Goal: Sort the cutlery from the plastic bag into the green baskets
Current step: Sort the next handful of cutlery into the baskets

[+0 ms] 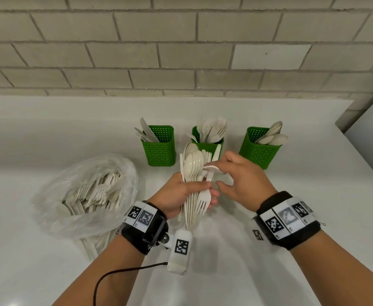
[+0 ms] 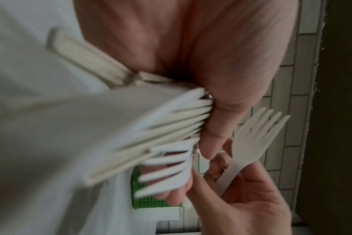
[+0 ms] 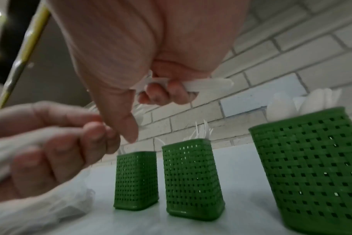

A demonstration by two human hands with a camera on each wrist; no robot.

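Observation:
My left hand [image 1: 203, 191] grips a mixed bundle of white plastic cutlery [image 1: 193, 173] upright above the counter: spoons on top, one fork [image 2: 257, 139] with its tines toward the wrist. Just to its right, my right hand [image 1: 221, 175] curls its fingers [image 3: 163, 93] round a single white piece of cutlery [image 3: 207, 83] at the bundle's top; its kind is unclear. Three green baskets stand behind: the left basket [image 1: 159, 151] holds knives, the middle basket [image 1: 210, 146] forks, the right basket [image 1: 258, 151] spoons. The clear plastic bag [image 1: 48, 206] lies at the left with several pieces inside.
Everything rests on a white counter [image 1: 313, 195] against a grey brick wall [image 1: 181, 51]. A grey panel [image 1: 371, 120] rises at the counter's right end. A cable [image 1: 119, 272] hangs from the left wrist band over the near counter.

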